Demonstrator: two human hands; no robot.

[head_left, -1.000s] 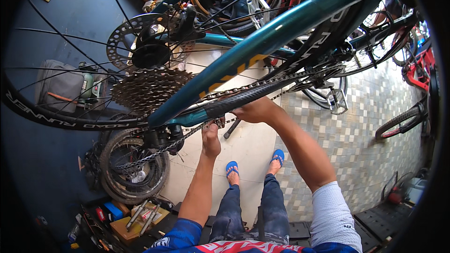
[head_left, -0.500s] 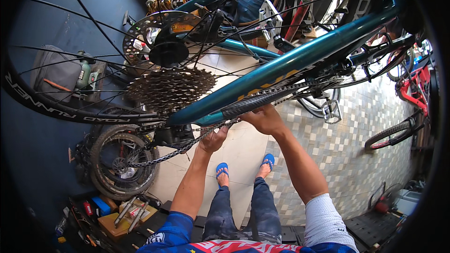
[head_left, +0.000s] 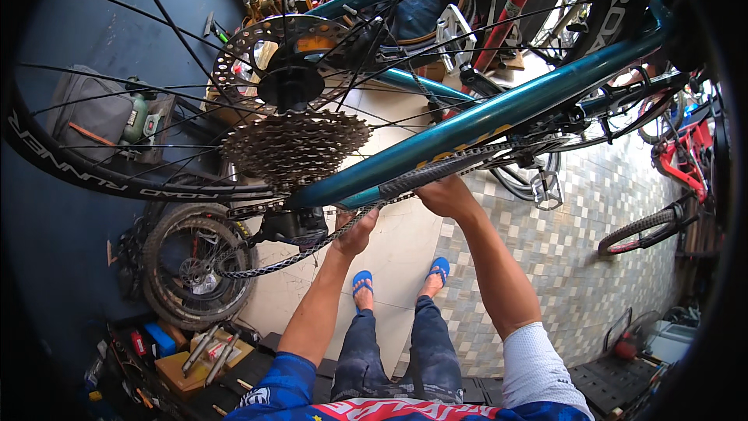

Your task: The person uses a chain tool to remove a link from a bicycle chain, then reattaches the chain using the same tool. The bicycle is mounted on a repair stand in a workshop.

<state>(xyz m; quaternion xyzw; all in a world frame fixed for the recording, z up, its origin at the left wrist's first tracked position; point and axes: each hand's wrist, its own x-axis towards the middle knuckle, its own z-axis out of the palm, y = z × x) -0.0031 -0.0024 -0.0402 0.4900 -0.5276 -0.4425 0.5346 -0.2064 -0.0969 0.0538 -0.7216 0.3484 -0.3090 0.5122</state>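
A teal bicycle frame (head_left: 499, 97) slants across the upper view, with its rear cassette (head_left: 292, 146) on the left. From the rear derailleur (head_left: 294, 228), the bicycle chain (head_left: 467, 162) runs along under the black-wrapped chainstay (head_left: 425, 175), and a lower length sags in a loop. My left hand (head_left: 357, 234) is closed on the chain just right of the derailleur; the chain crosses in front of its fingers. Close by to the right, my right hand (head_left: 449, 196) is closed at the chain below the chainstay, its fingertips partly hidden behind it.
The spoked rear wheel (head_left: 93, 181) and brake disc (head_left: 234, 54) fill the upper left. Loose wheels (head_left: 191, 265) lean below it. A grey bag (head_left: 89, 109) is at the dark wall. Tools and boxes (head_left: 199, 359) lie lower left; a red bicycle (head_left: 682, 160) stands right.
The bicycle has shifted slightly right in view, while the loose wheels and my feet have shifted slightly left. My right hand sits a little farther right, and both hands stay at the chain.
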